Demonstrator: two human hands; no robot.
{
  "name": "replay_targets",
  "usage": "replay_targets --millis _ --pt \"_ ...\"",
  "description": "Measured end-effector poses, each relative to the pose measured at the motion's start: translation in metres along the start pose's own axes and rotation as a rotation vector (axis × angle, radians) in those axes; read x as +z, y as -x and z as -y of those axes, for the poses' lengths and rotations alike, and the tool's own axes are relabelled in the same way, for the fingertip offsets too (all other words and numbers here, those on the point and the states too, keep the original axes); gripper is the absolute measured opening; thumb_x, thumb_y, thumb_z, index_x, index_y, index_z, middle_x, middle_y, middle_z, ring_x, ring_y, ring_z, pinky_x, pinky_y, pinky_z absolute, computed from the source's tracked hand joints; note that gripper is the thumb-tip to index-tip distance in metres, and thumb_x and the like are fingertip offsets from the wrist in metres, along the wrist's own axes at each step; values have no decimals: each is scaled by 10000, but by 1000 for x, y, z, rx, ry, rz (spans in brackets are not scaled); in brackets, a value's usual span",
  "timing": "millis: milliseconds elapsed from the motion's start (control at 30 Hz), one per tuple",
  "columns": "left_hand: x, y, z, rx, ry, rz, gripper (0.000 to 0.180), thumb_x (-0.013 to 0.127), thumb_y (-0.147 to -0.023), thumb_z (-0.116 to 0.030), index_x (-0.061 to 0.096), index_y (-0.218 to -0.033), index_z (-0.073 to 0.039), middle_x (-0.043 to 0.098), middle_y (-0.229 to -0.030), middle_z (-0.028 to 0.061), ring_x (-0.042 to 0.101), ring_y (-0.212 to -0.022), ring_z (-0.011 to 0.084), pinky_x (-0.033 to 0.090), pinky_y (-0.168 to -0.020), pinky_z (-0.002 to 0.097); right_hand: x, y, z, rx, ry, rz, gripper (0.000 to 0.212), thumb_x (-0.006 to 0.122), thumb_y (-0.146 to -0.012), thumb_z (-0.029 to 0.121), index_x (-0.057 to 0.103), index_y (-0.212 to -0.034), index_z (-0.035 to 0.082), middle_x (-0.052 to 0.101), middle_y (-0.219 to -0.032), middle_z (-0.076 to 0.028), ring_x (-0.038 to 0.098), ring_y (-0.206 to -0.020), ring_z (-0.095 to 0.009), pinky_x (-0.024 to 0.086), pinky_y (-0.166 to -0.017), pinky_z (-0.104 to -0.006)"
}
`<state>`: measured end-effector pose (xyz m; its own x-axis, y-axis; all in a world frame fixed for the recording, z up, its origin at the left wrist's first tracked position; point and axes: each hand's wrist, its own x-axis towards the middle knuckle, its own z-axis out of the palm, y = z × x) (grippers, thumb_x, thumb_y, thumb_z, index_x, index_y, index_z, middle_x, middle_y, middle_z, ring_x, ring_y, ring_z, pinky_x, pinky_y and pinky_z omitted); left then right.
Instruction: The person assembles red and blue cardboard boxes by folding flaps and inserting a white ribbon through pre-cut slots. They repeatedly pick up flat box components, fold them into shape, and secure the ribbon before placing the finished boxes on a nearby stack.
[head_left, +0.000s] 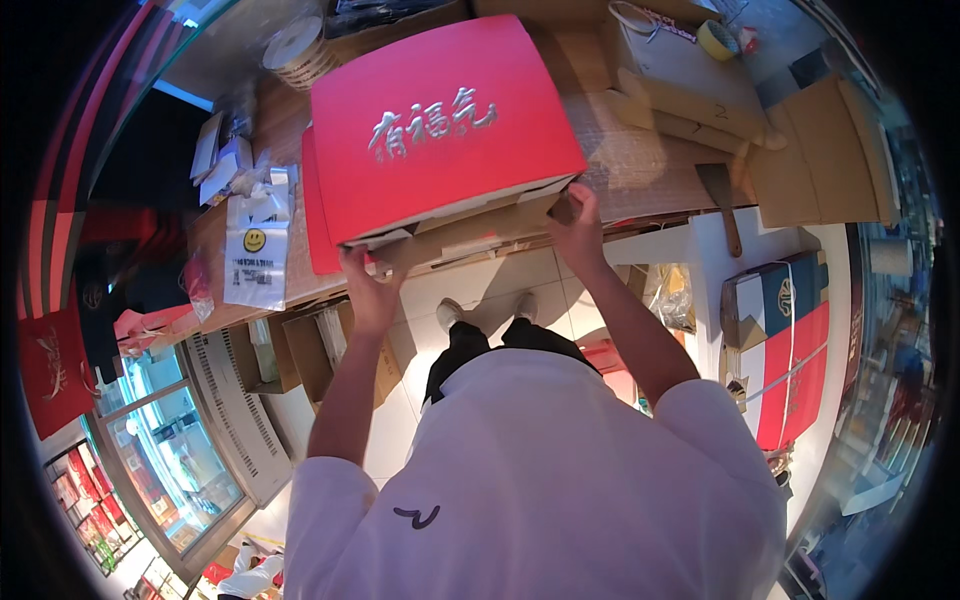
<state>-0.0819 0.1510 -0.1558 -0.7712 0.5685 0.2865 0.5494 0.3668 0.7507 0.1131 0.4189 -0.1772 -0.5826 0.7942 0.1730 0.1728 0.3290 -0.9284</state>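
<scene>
A large red cardboard box with silver lettering on its top lies at the front of the wooden table. Its near side shows bare brown cardboard, and that edge juts past the table's front. My left hand is closed at the near left corner, fingers bent around the edge. At the near right corner my right hand pinches the edge between thumb and fingers. Under the box's left side a second flat red piece sticks out. What lies inside or beneath the box is hidden.
Left of the box lie a clear plastic bag and, farther back, a tape roll stack. To the right are an open brown carton, a scraper and a cardboard piece. Strapped flat boxes stand below right.
</scene>
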Motion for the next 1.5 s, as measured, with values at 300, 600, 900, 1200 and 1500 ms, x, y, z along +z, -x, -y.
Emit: replay_targets --millis 300,600,900,1200,1500 --pt "23 -53 -40 -360 117 -297 820 812 -636 -142 306 -1259 27 400 -1204 161 440 -1097 247 363 -933 368 22 -63 34 -54 -63 -153 804 823 -604 253 339 -1169 -52 473 -1104 -159 471 -1022 -260 386 -868 -366" --pt "36 -83 -28 -157 359 -563 777 817 -638 -270 343 -1147 77 432 -1137 199 447 -1074 322 369 -913 404 52 -48 67 189 -97 -294 805 831 -596 271 357 -1152 -66 467 -1140 -209 475 -1052 -282 375 -901 -368" --pt "28 -94 -33 -335 4 -525 861 845 -522 -395 365 -1069 65 477 -1047 193 458 -1033 351 406 -858 447 67 -63 70 309 -63 -457 944 852 -528 325 318 -1197 -73 417 -1175 -225 375 -1130 -350 338 -942 -410" --pt "50 -105 -57 -759 -267 -622 803 826 -549 -387 358 -1046 36 477 -1037 172 472 -1036 346 434 -844 448 86 -70 53 510 242 -530 996 823 -523 449 319 -1191 -92 421 -1177 -248 409 -1117 -384 375 -925 -434" --pt "3 -49 19 -335 216 -84 851 789 -636 -221 272 -1253 55 474 -1206 200 492 -1103 306 407 -889 372 23 -39 18 56 -421 141 776 730 -715 342 340 -1264 -43 475 -1229 -166 463 -1139 -266 367 -941 -364"
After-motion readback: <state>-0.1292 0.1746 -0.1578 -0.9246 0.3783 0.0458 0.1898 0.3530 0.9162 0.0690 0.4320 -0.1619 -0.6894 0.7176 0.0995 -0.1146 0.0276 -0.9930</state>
